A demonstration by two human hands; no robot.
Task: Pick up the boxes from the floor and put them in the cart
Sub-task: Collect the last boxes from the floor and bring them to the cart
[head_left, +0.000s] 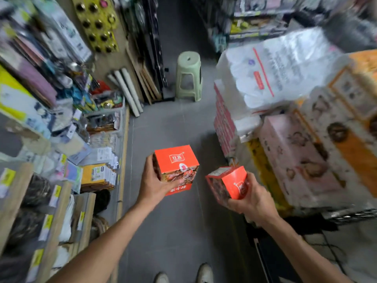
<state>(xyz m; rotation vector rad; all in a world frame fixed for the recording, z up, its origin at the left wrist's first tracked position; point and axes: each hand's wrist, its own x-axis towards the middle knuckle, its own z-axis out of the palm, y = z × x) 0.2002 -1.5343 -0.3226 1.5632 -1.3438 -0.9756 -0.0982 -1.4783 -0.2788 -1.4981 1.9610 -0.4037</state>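
Where the grey tiled floor (175,127) runs up the middle, hemmed on the left by the wooden edge of stocked shelves (51,127) and on the right by the loaded cart (355,214); open lane narrow, widest straight ahead. Blocked at the far end by a pale green plastic stool (189,75), with white rolls (130,90) leaning at the shelf foot beside it. Heaped on the cart: a clear-wrapped tissue pack (273,68) on top, pink cartons (295,158) and orange-printed cartons (350,127) below, overhanging toward the aisle.

Held above the floor in mid-lane, upright, the larger-looking red box (176,167): left hand (157,184) cupped on its left side, thumb laid across the printed front, remaining fingers hidden behind. Just beside it but apart, tilted toward the cart, the second red box (228,183): right hand (254,198) wrapped round its lower right end, fingers curled underneath. White shoes (205,273) at the bottom edge.
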